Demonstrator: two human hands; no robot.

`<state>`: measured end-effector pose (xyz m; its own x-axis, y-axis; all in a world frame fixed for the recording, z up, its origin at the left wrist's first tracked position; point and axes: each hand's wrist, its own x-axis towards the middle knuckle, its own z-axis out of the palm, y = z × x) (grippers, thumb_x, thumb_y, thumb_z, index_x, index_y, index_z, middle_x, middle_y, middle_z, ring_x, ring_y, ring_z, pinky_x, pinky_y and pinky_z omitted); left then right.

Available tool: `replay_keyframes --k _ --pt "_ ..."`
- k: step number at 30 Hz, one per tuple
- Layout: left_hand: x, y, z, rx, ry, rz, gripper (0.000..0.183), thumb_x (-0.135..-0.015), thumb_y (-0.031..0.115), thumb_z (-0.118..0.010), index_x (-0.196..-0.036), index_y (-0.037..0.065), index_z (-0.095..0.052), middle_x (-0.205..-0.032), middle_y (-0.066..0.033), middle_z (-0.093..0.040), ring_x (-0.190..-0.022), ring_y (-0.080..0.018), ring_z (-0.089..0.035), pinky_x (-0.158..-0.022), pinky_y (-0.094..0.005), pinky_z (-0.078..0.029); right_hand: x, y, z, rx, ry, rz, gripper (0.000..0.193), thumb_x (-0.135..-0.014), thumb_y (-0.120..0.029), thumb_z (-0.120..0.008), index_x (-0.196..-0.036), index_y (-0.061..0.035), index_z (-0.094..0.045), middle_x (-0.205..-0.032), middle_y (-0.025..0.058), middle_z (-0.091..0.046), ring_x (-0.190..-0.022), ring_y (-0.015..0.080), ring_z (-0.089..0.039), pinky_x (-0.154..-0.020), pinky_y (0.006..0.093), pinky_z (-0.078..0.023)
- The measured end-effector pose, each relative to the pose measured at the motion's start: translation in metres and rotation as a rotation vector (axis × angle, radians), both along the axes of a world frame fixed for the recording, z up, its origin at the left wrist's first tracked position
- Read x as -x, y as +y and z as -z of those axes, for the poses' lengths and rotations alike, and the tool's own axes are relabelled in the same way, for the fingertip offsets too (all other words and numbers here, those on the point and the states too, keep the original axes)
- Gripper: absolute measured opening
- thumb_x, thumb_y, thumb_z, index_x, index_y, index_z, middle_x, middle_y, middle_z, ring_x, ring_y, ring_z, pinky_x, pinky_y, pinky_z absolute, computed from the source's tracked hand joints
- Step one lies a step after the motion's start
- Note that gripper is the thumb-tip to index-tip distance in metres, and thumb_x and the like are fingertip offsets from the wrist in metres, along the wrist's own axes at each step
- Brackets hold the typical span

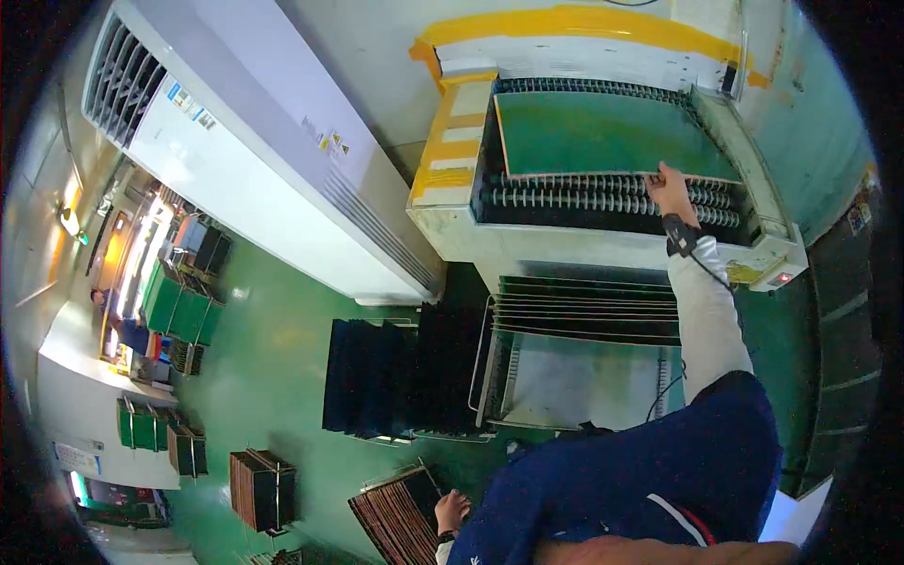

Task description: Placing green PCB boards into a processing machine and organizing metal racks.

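Note:
My right hand (670, 191), stretched forward, pinches the near edge of a large flat green panel (612, 134). The panel lies on the rollers (603, 200) of a machine with a pale housing (447, 221), slightly tilted across them. Its near edge leaves several roller rows showing. Low in the view, my left hand (453, 511) hangs beside a rack of brown-edged panels (395, 516). Its fingers are loosely bent and apart, and nothing shows in them.
Below the machine stands a rack holding several dark panels (584, 315). Dark racks (377, 377) stand left of it, near a tall white air conditioner (282, 160). Another panel stack (263, 490) is on the green floor (273, 367). A person (137, 334) is far left.

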<state>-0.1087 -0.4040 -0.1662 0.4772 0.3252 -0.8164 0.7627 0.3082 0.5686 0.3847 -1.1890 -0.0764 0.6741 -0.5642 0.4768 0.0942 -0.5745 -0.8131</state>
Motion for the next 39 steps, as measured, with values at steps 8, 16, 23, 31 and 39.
replay_keyframes --k 8,16,23,31,39 --pt "0.016 -0.026 -0.013 -0.182 -0.111 0.127 0.022 -0.086 0.022 -0.062 -0.092 0.002 -0.055 -0.073 -0.0084 -0.060 -0.060 -0.0181 -0.060 -0.050 -0.0298 -0.051 -0.006 0.035 -0.071 -1.098 0.169 -0.604 0.022 -0.091 -0.021 -0.052 -0.097 0.0004 -0.056 -0.091 0.0100 -0.064 -0.092 0.0234 -0.060 -0.078 0.0318 -0.050" --pt "-0.014 -0.054 -0.052 -0.154 0.062 -0.029 0.025 -0.086 0.023 -0.062 -0.092 -0.001 -0.056 -0.077 -0.0097 -0.062 -0.061 -0.0181 -0.061 -0.050 -0.0283 -0.050 -0.042 0.081 -0.087 0.274 0.457 -0.173 0.042 -0.086 -0.038 -0.055 -0.117 -0.0091 -0.056 -0.111 0.0144 -0.062 -0.102 0.0341 -0.058 -0.086 0.0450 -0.046" --pt "-0.010 -0.054 -0.053 -0.217 -0.002 0.168 0.025 -0.087 0.024 -0.060 -0.091 -0.001 -0.056 -0.075 -0.0086 -0.062 -0.062 -0.0184 -0.062 -0.050 -0.0282 -0.050 -0.059 0.108 -0.082 0.671 0.598 0.022 0.057 -0.086 -0.052 -0.046 -0.134 -0.0211 -0.043 -0.144 0.0147 -0.030 -0.132 0.0362 -0.027 -0.105 0.0533 -0.023" --pt "-0.001 -0.079 -0.080 -0.229 0.157 -0.083 0.027 -0.087 0.026 -0.061 -0.091 -0.001 -0.058 -0.077 -0.0093 -0.062 -0.066 -0.0188 -0.061 -0.054 -0.0291 -0.051 -0.111 0.081 -0.090 0.610 0.735 0.011 0.060 -0.086 -0.054 -0.046 -0.136 -0.0225 -0.039 -0.145 0.0138 -0.028 -0.133 0.0363 -0.026 -0.104 0.0566 -0.024" --pt "0.015 -0.078 -0.072 -0.174 0.117 -0.243 0.023 -0.087 0.022 -0.060 -0.090 -0.001 -0.057 -0.075 -0.0086 -0.061 -0.062 -0.0182 -0.060 -0.050 -0.0278 -0.048 -0.139 0.059 -0.094 0.618 0.808 -0.039 0.062 -0.085 -0.055 -0.046 -0.137 -0.0226 -0.038 -0.146 0.0129 -0.027 -0.133 0.0368 -0.025 -0.105 0.0538 -0.024"
